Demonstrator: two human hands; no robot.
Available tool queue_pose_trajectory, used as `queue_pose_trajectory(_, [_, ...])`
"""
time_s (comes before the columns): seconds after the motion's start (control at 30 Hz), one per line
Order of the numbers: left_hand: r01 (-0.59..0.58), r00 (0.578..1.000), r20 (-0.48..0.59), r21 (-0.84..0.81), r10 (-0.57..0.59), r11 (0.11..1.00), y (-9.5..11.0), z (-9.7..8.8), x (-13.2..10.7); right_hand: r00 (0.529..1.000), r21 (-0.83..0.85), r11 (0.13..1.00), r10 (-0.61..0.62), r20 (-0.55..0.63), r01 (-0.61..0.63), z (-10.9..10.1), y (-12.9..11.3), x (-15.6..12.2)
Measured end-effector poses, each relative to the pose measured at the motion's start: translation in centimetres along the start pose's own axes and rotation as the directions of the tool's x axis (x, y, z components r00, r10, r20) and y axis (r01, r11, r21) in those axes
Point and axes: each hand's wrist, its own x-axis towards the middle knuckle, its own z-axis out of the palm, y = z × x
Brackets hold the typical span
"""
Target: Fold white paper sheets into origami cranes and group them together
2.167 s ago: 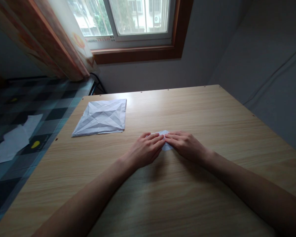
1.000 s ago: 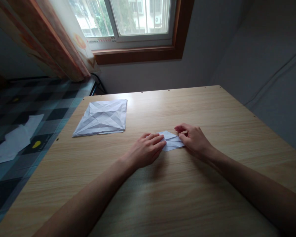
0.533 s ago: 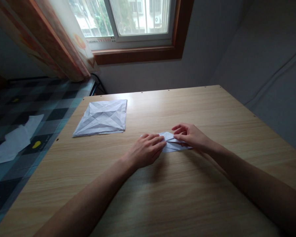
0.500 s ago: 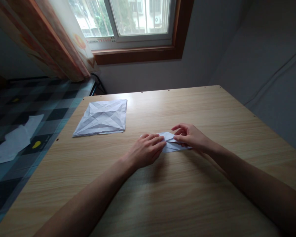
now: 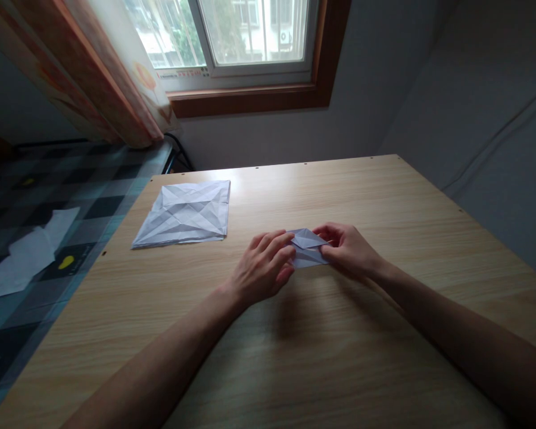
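Note:
A small folded white paper piece sits just above the wooden table, held between both hands. My left hand grips its left end with the fingers curled over it. My right hand pinches its right end between thumb and fingers. A larger creased white sheet lies flat on the table to the far left of my hands.
A checked blanket with white paper sheets on it lies left of the table. A window with a curtain is behind. A grey wall runs along the table's right side.
My right hand slid right, uncovering the folded paper, then came back. Both hands now lift the paper's ends slightly off the table, and its top flap has risen.

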Motion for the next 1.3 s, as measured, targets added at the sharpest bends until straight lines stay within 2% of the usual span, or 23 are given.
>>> queue_pose_trajectory(0.13, [0.022,0.998,-0.065,0.066,-0.018,0.998,-0.1,0.2,-0.2,0.971,-0.246,0.953,-0.211,-0.113,0.178,-0.1,-0.5,-0.3])
queue_pose_trajectory(0.2, [0.034,0.994,-0.103,0.097,-0.024,0.995,-0.1,0.2,-0.2,0.91,-0.368,0.877,-0.386,-0.154,0.31,0.0,-0.6,-0.6])
queue_pose_trajectory(0.27, [0.053,0.992,-0.12,0.117,-0.039,0.992,-0.1,0.1,-0.1,0.816,-0.493,0.758,-0.558,-0.15,0.428,0.2,-0.5,-0.9])
queue_pose_trajectory(0.33, [0.068,0.992,-0.112,0.125,-0.054,0.99,-0.1,0.1,-0.1,0.735,-0.608,0.621,-0.673,-0.089,0.495,0.3,-0.1,-1.1])
queue_pose_trajectory(0.37, [0.066,0.994,-0.099,0.125,-0.054,0.99,-0.1,0.1,-0.1,0.711,-0.655,0.553,-0.702,-0.034,0.515,0.4,0.2,-1.2])
queue_pose_trajectory(0.47, [0.037,0.998,-0.062,0.113,-0.03,0.993,-0.2,0.1,0.0,0.678,-0.725,0.368,-0.711,0.184,0.582,0.5,0.8,-1.4])
queue_pose_trajectory(0.53, [0.008,0.999,-0.035,0.094,-0.005,0.996,-0.3,0.1,0.1,0.662,-0.719,0.301,-0.693,0.287,0.626,0.6,1.1,-1.3])
queue_pose_trajectory(0.63, [-0.012,1.0,0.013,0.046,0.011,0.999,-0.4,0.2,0.1,0.665,-0.674,0.322,-0.667,0.337,0.665,0.7,1.3,-1.2])
queue_pose_trajectory(0.83, [0.004,0.994,0.11,-0.025,-0.001,1.0,-0.5,0.3,0.0,0.732,-0.606,0.453,-0.58,0.357,0.654,0.8,1.3,-1.3])
queue_pose_trajectory(1.0, [0.015,0.996,0.092,-0.066,-0.009,0.998,-0.6,0.3,-0.1,0.76,-0.638,0.463,-0.561,0.327,0.616,1.1,1.0,-1.6])
queue_pose_trajectory(1.13, [0.084,0.991,0.119,-0.124,-0.069,0.989,-0.6,0.3,0.1,0.785,-0.676,0.464,-0.548,0.289,0.573,1.4,1.0,-1.4])
queue_pose_trajectory(1.3, [0.148,0.984,0.12,-0.121,-0.134,0.982,-0.6,0.4,0.3,0.845,-0.689,0.536,-0.489,0.218,0.488,1.7,0.9,-1.3])
